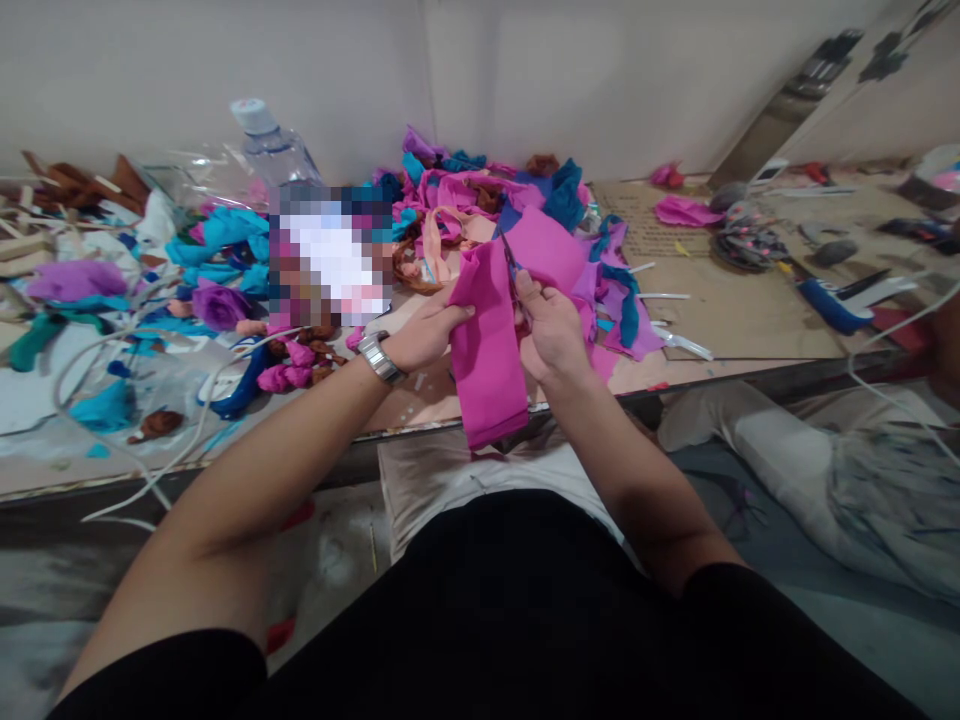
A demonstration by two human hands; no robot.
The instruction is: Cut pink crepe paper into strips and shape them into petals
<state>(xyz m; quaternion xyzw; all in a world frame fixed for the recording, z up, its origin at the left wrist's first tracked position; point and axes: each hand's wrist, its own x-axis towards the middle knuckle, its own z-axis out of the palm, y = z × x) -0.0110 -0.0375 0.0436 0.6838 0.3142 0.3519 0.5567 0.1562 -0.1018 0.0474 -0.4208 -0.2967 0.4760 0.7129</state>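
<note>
My left hand [424, 335], with a metal watch on its wrist, is closed on the left edge of a folded magenta crepe paper sheet [487, 360] held up in front of me. My right hand [551, 330] is closed round a pair of scissors [512, 268] whose blades point up and away into the top of the sheet. The lower part of the paper hangs down over the table's front edge.
The cardboard-covered table [735, 310] carries a heap of pink, purple and teal crepe scraps [480, 190], a purple paper flower [220, 305], a water bottle [270, 150], white cords [150, 440] and a blue glue gun [840, 300]. A person's legs [787, 440] are at the right.
</note>
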